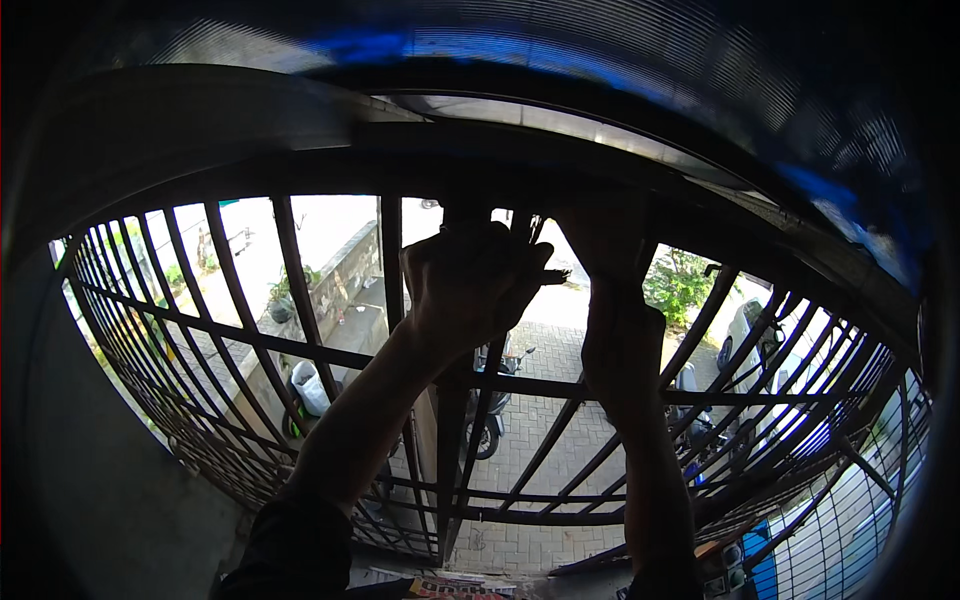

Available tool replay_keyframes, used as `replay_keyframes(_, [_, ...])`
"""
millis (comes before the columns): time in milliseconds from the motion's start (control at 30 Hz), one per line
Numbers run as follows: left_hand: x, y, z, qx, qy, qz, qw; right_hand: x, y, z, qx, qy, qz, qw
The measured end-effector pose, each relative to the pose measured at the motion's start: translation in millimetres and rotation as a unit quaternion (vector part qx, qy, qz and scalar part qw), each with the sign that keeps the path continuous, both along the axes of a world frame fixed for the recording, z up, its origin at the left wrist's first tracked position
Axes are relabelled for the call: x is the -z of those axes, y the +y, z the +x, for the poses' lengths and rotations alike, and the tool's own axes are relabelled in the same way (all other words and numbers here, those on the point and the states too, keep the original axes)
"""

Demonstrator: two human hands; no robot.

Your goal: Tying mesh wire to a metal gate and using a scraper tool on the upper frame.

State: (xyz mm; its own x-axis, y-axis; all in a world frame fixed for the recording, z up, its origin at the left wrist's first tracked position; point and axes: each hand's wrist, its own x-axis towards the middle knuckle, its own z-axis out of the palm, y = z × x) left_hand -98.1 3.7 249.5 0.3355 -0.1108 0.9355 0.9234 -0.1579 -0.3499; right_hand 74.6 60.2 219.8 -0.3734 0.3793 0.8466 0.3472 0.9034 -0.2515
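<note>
Both my arms reach up in silhouette against a dark metal bar grille (340, 355). My left hand (465, 285) is closed near the top of the grille, just under a dark beam (480, 175). A short, thin dark piece with a ragged tip (556, 276) pokes out from its right side; its kind is too dark to make out. To the right, my right hand (622, 330) is raised against the bars. Its fingertips merge with the dark beam above, so its grip is hidden. A small bit of chain-like metal (538, 228) shows between the two hands.
Overhead hangs a ribbed, translucent blue sheet (360, 45). Beyond the bars lie a paved yard (540, 350), a parked motorbike (488, 425), a low wall (345, 270) and a green bush (680, 285). More vehicles (750, 335) stand at the right, behind wire mesh (850, 520) lower down.
</note>
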Motion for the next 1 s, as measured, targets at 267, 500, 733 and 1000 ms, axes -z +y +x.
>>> replay_keyframes(267, [-2.2,-1.3,4.4,0.047,-0.015,0.013,0.999,17.7,2.0,-25.7,-0.172,0.080,-0.045,0.981])
replay_keyframes(500, [-3.9,-5.0,6.1,0.014,-0.019,-0.015,1.000,-4.7,-4.0,-12.7,0.076,-0.003,0.161,0.984])
replay_keyframes(733, [-0.4,-1.1,1.1,0.021,-0.003,0.001,1.000,6.3,-0.5,-23.6,-0.068,0.016,0.094,0.993])
replay_keyframes(1000, [-2.3,-2.8,4.0,0.027,-0.013,-0.024,0.999,10.7,-8.9,-31.6,-0.228,0.124,-0.081,0.962])
